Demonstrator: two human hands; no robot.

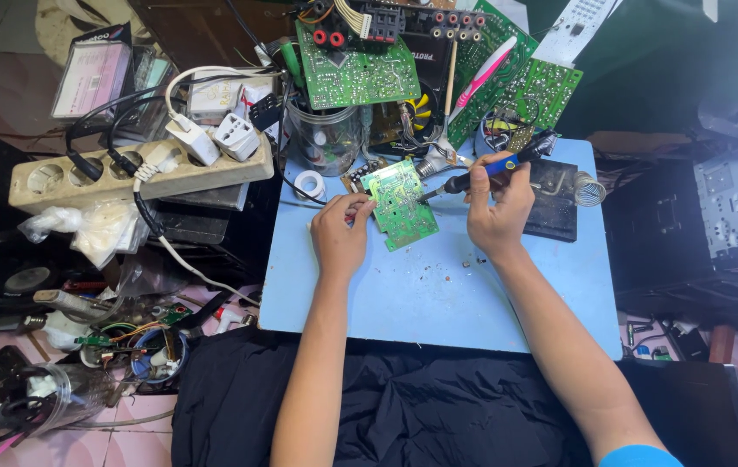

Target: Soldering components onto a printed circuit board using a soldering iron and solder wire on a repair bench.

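A small green circuit board lies tilted on a light blue work mat. My left hand pinches the board's left edge and holds it steady. My right hand grips a soldering iron with a blue and black handle. Its tip points left and touches the board's upper right side. Small dark crumbs lie scattered on the mat below the board.
A beige power strip with white adapters sits at the left. Larger green circuit boards and a glass jar crowd the back. A soldering iron stand with a coil sits right of my hand. Black cloth covers the front.
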